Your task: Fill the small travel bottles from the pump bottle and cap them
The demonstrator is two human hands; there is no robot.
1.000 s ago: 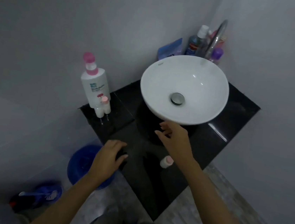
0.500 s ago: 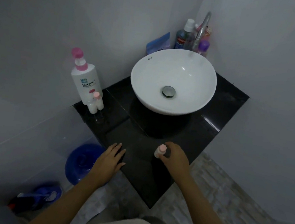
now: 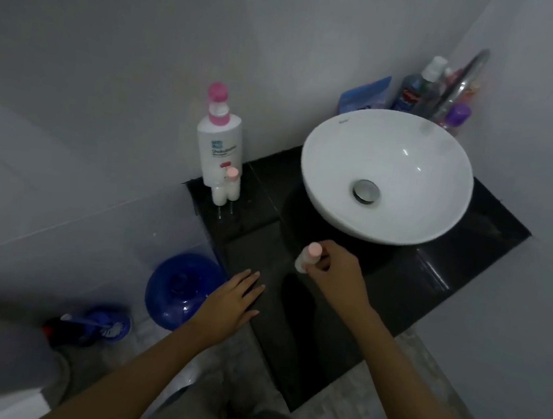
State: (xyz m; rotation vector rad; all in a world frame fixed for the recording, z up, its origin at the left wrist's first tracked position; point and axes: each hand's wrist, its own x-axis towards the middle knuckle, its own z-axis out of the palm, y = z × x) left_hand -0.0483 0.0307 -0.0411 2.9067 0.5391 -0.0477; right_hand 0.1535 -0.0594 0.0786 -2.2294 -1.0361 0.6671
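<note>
My right hand (image 3: pixel 334 278) grips a small white travel bottle (image 3: pixel 306 260) with a pale pink cap, held tilted just above the black counter (image 3: pixel 433 272) in front of the basin. My left hand (image 3: pixel 231 302) lies flat and open on the counter's left front edge, holding nothing. A tall white pump bottle (image 3: pixel 220 141) with a pink pump head stands at the counter's back left corner. Two more small white travel bottles (image 3: pixel 226 188) stand right in front of it, one with a pink cap.
A white round basin (image 3: pixel 422 157) fills the counter's back right, with a chrome tap (image 3: pixel 465 82) and several toiletry bottles (image 3: pixel 420 88) behind it. On the floor to the left sit a blue round container (image 3: pixel 178 289) and a blue brush (image 3: pixel 100 325).
My right hand drew back from near the basin, closed on the small bottle on the counter and lifted it slightly. My left hand flattened on the counter edge. The camera view shifted.
</note>
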